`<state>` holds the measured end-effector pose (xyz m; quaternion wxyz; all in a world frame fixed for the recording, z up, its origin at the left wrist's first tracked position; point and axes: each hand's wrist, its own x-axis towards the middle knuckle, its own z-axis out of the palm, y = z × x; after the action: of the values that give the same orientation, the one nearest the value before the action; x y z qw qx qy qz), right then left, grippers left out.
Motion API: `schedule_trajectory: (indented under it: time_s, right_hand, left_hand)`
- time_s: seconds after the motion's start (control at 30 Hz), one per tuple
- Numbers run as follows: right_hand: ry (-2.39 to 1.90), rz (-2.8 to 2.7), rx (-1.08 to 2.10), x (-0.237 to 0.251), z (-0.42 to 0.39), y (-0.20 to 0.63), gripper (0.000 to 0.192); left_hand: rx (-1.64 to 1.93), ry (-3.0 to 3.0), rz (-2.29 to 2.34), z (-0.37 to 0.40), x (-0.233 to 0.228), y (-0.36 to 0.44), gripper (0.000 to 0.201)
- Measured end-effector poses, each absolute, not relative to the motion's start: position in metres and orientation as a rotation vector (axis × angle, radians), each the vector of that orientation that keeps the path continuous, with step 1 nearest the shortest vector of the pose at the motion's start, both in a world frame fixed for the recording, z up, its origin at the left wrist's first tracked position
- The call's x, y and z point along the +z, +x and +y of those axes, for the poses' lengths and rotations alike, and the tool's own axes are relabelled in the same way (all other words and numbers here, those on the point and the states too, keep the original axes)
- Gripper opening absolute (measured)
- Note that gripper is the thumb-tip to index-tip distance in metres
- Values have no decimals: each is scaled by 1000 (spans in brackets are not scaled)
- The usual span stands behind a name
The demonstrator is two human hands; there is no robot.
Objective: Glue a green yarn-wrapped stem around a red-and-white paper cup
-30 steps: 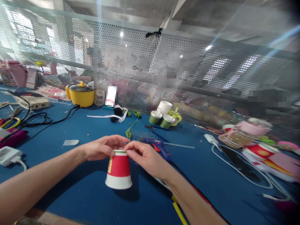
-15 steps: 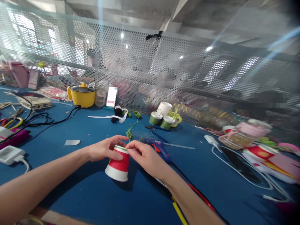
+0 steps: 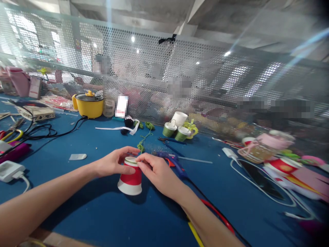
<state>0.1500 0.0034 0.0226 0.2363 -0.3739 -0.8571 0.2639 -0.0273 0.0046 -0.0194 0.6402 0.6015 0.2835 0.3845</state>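
Both hands, left hand (image 3: 113,164) and right hand (image 3: 154,171), pinching upturned paper cup (image 3: 130,178) at centre frame; could crush or tip under uneven squeeze.

Upturned cup (image 3: 130,178) on table (image 3: 102,219), left hand (image 3: 113,164) left, right hand (image 3: 156,173) right, pot (image 3: 88,104) far behind.

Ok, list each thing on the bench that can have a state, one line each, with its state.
Red paper cup: upside down, rim on the table.
Left hand: gripping the cup's upturned base.
Right hand: fingertips pinching the base edge.
Yellow pot: lid on, upright.
Green cups: upright, side by side.
White cup: tipped over.
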Motion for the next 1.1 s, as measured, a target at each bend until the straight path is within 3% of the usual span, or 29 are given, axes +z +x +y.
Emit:
schedule_trajectory:
  time_s: [0.2, 1.1]
  right_hand:
    - [-955, -2394, 670, 22, 1, 146, 17]
    - [-907, -2435, 550, 22, -1, 142, 19]
  left_hand:
    - [937, 1513, 785, 1, -6, -29, 42]
    - [907, 1544, 779, 2, -11, -30, 48]
